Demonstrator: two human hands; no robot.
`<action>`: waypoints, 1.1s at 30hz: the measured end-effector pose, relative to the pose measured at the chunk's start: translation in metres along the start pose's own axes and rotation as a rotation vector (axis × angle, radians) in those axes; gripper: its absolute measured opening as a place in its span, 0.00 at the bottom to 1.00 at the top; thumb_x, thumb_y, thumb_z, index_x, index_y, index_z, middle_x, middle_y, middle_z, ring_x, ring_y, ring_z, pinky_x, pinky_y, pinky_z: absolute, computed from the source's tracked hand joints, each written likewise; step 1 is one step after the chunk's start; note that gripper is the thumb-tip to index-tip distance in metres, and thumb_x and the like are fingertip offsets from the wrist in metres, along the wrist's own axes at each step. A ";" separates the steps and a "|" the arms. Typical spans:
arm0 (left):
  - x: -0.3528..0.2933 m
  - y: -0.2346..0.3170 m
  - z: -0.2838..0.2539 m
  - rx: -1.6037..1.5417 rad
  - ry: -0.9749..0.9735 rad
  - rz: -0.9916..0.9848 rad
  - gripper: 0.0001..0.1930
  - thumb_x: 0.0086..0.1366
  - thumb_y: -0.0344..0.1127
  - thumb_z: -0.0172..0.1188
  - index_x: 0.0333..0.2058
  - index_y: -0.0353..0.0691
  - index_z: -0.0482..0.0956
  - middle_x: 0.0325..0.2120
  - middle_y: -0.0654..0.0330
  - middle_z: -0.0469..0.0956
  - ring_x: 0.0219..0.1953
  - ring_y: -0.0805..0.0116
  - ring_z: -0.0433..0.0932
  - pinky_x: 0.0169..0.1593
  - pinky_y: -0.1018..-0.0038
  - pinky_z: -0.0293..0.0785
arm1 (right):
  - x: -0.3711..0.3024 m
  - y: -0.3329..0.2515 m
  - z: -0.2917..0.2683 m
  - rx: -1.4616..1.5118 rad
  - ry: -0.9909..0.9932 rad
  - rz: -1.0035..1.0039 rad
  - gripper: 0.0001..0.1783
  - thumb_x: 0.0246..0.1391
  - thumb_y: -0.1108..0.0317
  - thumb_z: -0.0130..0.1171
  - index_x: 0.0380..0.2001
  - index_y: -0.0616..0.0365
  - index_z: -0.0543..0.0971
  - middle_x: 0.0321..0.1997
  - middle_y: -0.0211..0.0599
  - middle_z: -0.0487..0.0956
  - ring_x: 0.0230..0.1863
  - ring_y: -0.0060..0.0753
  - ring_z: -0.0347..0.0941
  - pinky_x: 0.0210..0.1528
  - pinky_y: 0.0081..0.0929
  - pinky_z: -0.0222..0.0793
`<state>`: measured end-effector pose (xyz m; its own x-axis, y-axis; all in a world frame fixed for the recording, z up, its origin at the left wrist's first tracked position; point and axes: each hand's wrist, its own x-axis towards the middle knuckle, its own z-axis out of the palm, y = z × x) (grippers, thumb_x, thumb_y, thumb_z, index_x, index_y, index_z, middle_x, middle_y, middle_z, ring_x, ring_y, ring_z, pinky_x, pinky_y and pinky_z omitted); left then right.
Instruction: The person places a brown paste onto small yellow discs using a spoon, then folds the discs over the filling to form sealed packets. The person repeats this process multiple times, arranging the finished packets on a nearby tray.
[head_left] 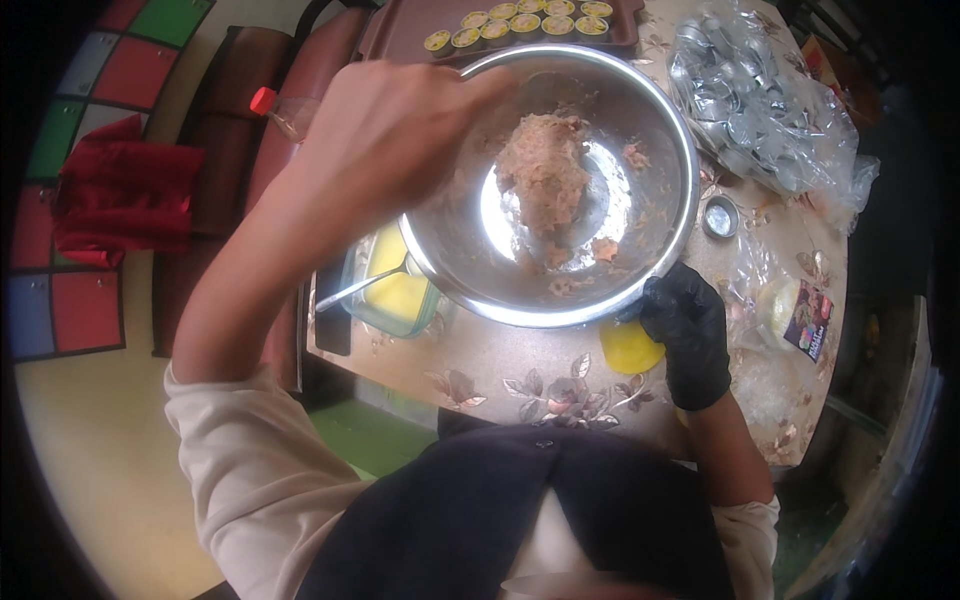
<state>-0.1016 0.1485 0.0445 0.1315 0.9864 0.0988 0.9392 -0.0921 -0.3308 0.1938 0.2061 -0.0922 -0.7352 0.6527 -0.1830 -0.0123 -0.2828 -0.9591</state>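
A large steel mixing bowl (455, 290) holds a lump of pale pink minced mixture (545, 170), with smears and small bits along its inner wall. My bare left hand (400, 125) is curled over the bowl's far left rim; its fingertips are hidden, so what it holds cannot be made out. On the near right rim, my right hand (690, 325), in a black glove, is closed around the edge. Beside that glove, partly under the bowl, lies a rounded yellow piece (632, 346). A glass container (400, 318) with yellow contents stands at the bowl's left, a metal utensil (350, 290) across it.
A brown tray (395, 35) with several small filled tins stands at the back. To the right are a clear bag of metal tins (740, 100), one loose tin (720, 216) and plastic packaging (790, 315). A red-capped bottle (290, 115) lies left, near brown seats (225, 120).
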 end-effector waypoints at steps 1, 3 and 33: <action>0.008 -0.005 0.009 0.077 -0.018 0.013 0.14 0.62 0.28 0.61 0.47 0.49 0.81 0.27 0.58 0.85 0.24 0.55 0.83 0.26 0.60 0.74 | 0.000 0.001 -0.001 -0.028 -0.010 -0.015 0.09 0.68 0.67 0.60 0.44 0.63 0.81 0.37 0.32 0.84 0.39 0.21 0.78 0.44 0.26 0.75; 0.015 -0.013 0.019 0.105 -0.114 0.147 0.17 0.61 0.27 0.61 0.49 0.50 0.81 0.28 0.60 0.85 0.24 0.56 0.83 0.26 0.62 0.74 | 0.000 0.002 -0.002 -0.027 -0.017 -0.020 0.09 0.68 0.67 0.59 0.44 0.62 0.81 0.37 0.32 0.84 0.38 0.22 0.78 0.44 0.26 0.75; 0.008 0.001 0.056 -0.701 -0.326 -0.469 0.11 0.73 0.35 0.58 0.47 0.36 0.80 0.32 0.45 0.85 0.33 0.51 0.85 0.42 0.60 0.78 | 0.000 -0.002 0.001 0.088 -0.044 0.000 0.11 0.69 0.68 0.60 0.49 0.64 0.80 0.40 0.34 0.84 0.41 0.21 0.79 0.47 0.24 0.76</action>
<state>-0.1171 0.1635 -0.0074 -0.3099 0.9233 -0.2269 0.8653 0.3728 0.3350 0.1934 0.2057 -0.0901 -0.7641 0.6218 -0.1719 -0.0700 -0.3448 -0.9360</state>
